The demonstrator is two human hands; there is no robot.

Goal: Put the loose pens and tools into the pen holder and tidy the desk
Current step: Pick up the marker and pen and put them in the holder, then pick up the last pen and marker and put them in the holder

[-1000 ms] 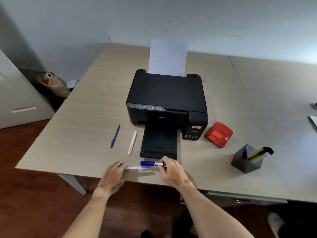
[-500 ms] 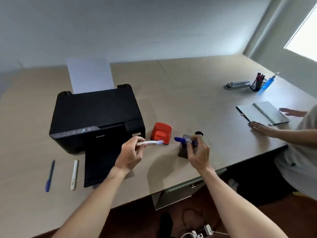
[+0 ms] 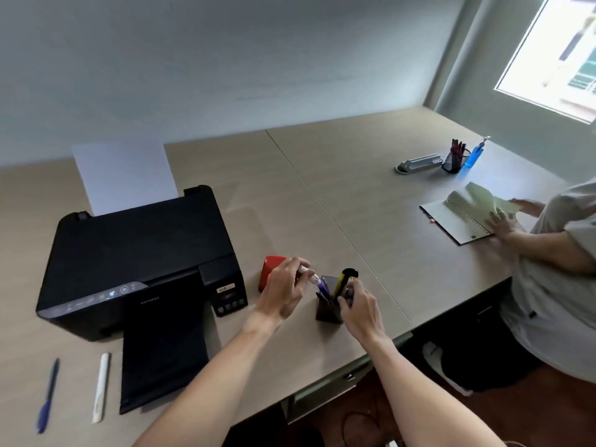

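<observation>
A dark pen holder (image 3: 328, 311) stands near the desk's front edge, with a yellow-and-black tool (image 3: 343, 280) and blue pens sticking out of it. My left hand (image 3: 285, 287) grips a white pen (image 3: 310, 278) whose tip points down into the holder. My right hand (image 3: 359, 309) is closed around a blue marker, mostly hidden, at the holder's right rim. A loose blue pen (image 3: 47, 395) and a loose white pen (image 3: 100, 387) lie at the desk's near left.
A black printer (image 3: 138, 250) with paper and an extended tray fills the left middle. A red hole punch (image 3: 269, 272) sits behind my left hand. At the right, another person turns notebook (image 3: 458, 217) pages; a mesh pen cup (image 3: 454, 159) and blue bottle (image 3: 474, 154) stand beyond.
Both hands lifted their pens from the desk's front edge and carried them right to the holder. The white pen now tilts down into it. The other person has opened the notebook.
</observation>
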